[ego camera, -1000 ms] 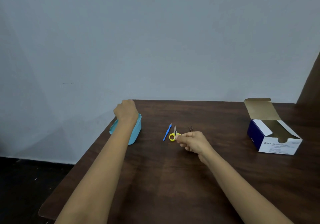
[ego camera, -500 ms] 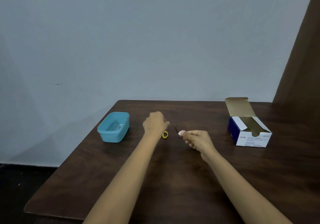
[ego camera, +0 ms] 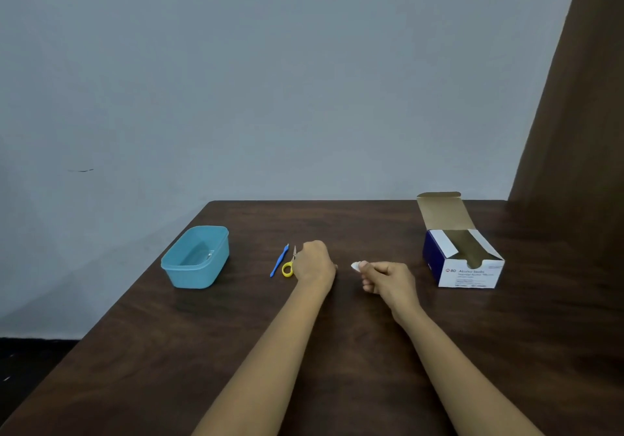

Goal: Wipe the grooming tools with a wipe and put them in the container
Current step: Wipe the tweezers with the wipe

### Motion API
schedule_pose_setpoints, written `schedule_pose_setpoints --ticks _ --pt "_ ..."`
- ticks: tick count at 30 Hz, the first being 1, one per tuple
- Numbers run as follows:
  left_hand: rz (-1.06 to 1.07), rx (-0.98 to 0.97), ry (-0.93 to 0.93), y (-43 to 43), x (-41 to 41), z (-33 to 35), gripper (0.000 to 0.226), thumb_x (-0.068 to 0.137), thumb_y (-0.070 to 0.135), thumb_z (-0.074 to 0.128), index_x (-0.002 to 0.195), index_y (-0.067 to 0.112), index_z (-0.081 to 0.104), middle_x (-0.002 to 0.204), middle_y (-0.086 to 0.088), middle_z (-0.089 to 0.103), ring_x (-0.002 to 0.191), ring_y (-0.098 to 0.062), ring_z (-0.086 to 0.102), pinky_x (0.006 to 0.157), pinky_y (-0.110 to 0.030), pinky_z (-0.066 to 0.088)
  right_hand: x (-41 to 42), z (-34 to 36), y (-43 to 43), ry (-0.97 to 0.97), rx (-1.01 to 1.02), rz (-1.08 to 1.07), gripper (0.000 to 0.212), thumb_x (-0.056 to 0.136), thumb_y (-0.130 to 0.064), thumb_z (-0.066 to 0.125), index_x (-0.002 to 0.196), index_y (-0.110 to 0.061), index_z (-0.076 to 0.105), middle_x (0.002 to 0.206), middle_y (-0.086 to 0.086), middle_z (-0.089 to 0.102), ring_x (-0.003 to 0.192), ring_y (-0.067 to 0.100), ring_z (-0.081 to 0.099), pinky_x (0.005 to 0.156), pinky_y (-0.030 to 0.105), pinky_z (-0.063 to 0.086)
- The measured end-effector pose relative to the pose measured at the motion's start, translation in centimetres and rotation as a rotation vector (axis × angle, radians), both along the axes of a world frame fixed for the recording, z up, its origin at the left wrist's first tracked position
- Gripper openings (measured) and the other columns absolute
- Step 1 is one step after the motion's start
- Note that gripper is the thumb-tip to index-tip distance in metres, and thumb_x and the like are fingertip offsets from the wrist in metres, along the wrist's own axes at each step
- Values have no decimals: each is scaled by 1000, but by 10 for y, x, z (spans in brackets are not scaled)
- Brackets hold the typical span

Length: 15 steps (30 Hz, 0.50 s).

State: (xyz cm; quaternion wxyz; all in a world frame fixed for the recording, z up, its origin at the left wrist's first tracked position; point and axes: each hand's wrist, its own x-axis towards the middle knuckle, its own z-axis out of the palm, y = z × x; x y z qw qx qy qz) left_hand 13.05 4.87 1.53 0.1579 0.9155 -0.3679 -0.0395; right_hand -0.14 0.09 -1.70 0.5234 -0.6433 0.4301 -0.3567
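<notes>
1. One broad dark-brown wooden table (ego camera: 358, 351) carries everything. Its left edge runs near the tub, so a careless shove could send the tub over.
2. The open white-and-navy cardboard box of alcohol swabs (ego camera: 467, 271) sits to the right, well apart from the tools. I'd say only a swinging right forearm could upset it.
3. The light-blue rectangular plastic container (ego camera: 192, 275) stands lidless at the left, apart from both hands. I cannot tell whether anything lies inside. A tool tossed in rather than set down might bounce out.
4. The left hand (ego camera: 314, 265) is knuckles-up, with its fingers curled down onto the table. Whatever is under them is hidden from me. Groping there could knock the neighbouring tools.
5. The right hand (ego camera: 388, 278) is curled, pinching the wipe at thumb and forefinger.
6. The small yellow-handled scissors (ego camera: 287, 268) lie just beside the left hand. Their blades could snag the wipe or nick a finger.
7. The slim blue plastic stick tool (ego camera: 279, 261) lies just left of the scissors. It looks light enough to flick away.
8. Only a bit of the small white wipe (ego camera: 355, 265) pokes out of the pinch, so bare fingertips might touch a tool instead.
</notes>
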Motion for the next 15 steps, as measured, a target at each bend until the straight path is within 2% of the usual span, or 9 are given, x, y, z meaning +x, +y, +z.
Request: schedule_pose_setpoints --ticks 3,9,11,13,15 --pt "11 17 -24 -2 1 -1 21 91 15 65 110 8 61 113 -8 63 101 -23 65 66 -28 46 0 -1 -4 -52 65 -2 19 89 -22 67 98 -6 73 81 10 71 65 10 64 55 13 48" --pt "-13 -34 -16 2 -4 -2 20 94 12 58 112 5 60 113 -10 62 103 -25 63 68 -28 45 1 0 -7 -107 154 -1 16 93 -9 59 102 1 68 81 10 66 68 12 62 51 12 50" --pt "-5 -124 78 6 -8 -3 20 95 19 58 105 3 62 106 -11 63 97 -26 65 67 -30 46 1 0 -9 -105 177 -1 14 94 -6 57 102 1 68 83 11 66 69 13 63 54 15 52" --pt "-6 -252 217 10 -11 -7 24 94 25 58 90 3 65 93 -10 68 86 -26 67 65 -33 51 1 1 -10 -79 180 -13 13 94 -7 57 100 -3 68 85 11 68 72 14 65 61 20 55" --pt "-30 -422 405 16 -17 -12 22 94 24 58 77 11 63 79 -6 70 73 -18 67 70 -36 57 0 3 -9 -80 163 -31 12 93 -9 59 95 -5 70 82 10 69 71 13 64 62 20 55"
